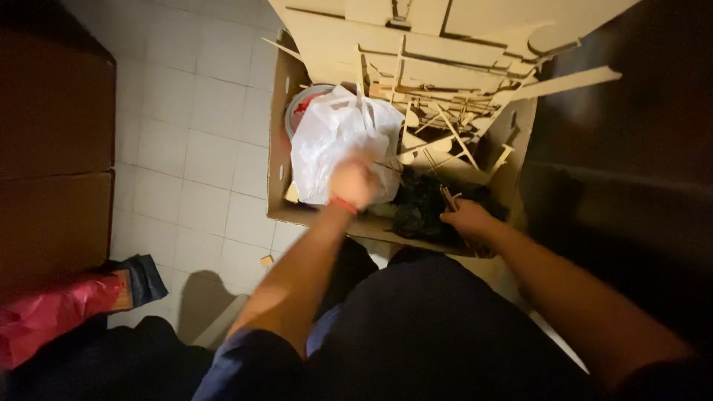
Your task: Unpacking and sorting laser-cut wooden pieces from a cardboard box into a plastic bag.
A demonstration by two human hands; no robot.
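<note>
Fingers of your left hand (355, 182) are blurred by motion, so you cannot tell whether they pinch or merely press; they sit against the lower front of the crumpled white plastic bag (334, 141), with a thin red band at the wrist. To the far left, by the frame's bottom-left corner, a red plastic wrapper (44, 315) lies on the pale tiled floor (193, 148) below a brown cardboard panel (52, 148). The bag stands in the left half of the open brown cardboard box (278, 148), leaning over a round grey-rimmed bucket (301, 104) tucked in the box's back-left corner. Right of the bag, thin laser-cut wooden offcuts (438, 96) are piled toward the box's rear edge, and dark crumpled material (420, 204) fills the front-right part. Your right hand (468, 219) rests at the box's front edge with fingers curled together around a few thin wooden sticks (449, 197). Judging by this, the bag is lodged in the box, not lifted clear, and the scraps around it remain unsorted, so most handling looks undone.
</note>
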